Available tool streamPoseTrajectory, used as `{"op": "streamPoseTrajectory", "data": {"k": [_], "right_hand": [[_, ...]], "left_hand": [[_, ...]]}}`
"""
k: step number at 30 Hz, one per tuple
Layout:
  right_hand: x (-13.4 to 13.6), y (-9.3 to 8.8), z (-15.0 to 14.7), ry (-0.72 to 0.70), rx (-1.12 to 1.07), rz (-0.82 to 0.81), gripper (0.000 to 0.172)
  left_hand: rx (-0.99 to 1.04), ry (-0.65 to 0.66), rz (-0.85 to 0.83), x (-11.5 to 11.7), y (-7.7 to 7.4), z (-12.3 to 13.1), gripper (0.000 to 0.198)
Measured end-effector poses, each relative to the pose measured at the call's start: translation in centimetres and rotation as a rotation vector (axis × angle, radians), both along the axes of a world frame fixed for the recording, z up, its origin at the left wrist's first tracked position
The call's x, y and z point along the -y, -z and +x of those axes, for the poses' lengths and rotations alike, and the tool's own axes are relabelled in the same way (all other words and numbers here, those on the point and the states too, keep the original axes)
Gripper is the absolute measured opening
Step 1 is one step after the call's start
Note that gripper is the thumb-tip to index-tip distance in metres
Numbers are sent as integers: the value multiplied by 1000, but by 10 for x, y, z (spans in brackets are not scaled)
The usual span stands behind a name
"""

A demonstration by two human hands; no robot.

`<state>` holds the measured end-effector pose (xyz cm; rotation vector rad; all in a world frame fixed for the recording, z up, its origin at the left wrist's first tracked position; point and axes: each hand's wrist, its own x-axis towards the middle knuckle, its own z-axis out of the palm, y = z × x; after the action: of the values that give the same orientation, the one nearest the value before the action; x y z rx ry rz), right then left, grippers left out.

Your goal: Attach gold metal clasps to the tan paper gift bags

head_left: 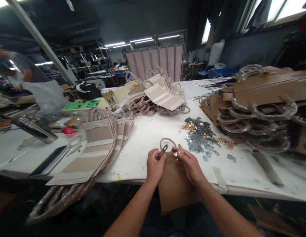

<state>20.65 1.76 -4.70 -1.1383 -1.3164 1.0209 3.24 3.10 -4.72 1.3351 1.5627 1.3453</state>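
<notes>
A brown bag panel [176, 187] hangs over the table's front edge between my hands, its top on the tabletop. My left hand [155, 166] is closed on the panel's upper left corner, beside a small dark metal buckle [165, 148]. Between the thumb and fingers of my right hand [191, 165] is a small gold metal fitting [176, 154], at the panel's upper right. A plastic-wrapped round handle [167, 141] arches up behind the panel. Beyond my right hand lie a heap of grey metal plates [199, 133] and gold fittings [188, 127].
Bag panels with wrapped handles are stacked at left [100, 148], at the back [165, 95] and at right [271, 89]. A steel flask [35, 129] lies at left near a tape roll [75, 141]. A grey flat-bladed tool [267, 167] rests at right. Another person [26, 69] stands far left.
</notes>
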Motion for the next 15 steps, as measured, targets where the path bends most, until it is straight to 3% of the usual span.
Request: {"op": "streamPoseTrajectory", "data": {"k": [5, 11, 15], "right_hand": [[-10, -15, 17, 70, 146, -56, 32], [-25, -23, 43, -87, 606, 130, 24], [-36, -27, 47, -189, 853, 229, 26]], "left_hand": [[332, -44, -182, 0, -2, 3, 49], [718, 286, -429, -1, -9, 6, 44], [853, 369, -451, -6, -7, 8, 49]]}}
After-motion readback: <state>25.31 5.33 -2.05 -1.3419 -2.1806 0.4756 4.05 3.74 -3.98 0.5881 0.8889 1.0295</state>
